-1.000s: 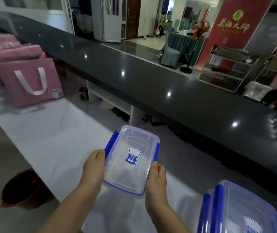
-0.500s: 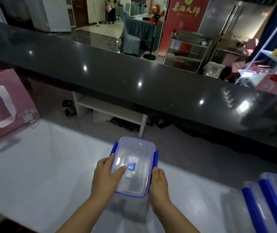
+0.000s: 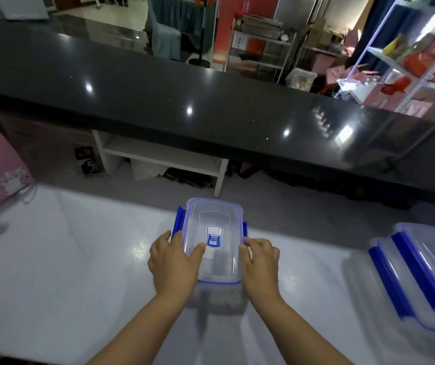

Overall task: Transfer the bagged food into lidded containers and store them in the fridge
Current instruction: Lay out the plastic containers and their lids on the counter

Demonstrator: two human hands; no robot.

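You've brought the container (image 3: 212, 259) down onto the desk (image 3: 66, 259), close in front of you. Your left hand (image 3: 174, 262) grips its side, thumb on the lid (image 3: 211, 219). Your right hand (image 3: 259, 262) curls round the right clip (image 3: 244, 230). Unclipping looks next.

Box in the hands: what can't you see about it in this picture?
Head view:
- box: contents unclear through the blurry plastic.
- Its side clips: partly covered by the left hand and right hand.
- label: print too small.
- spare boxes: cut by the right edge.
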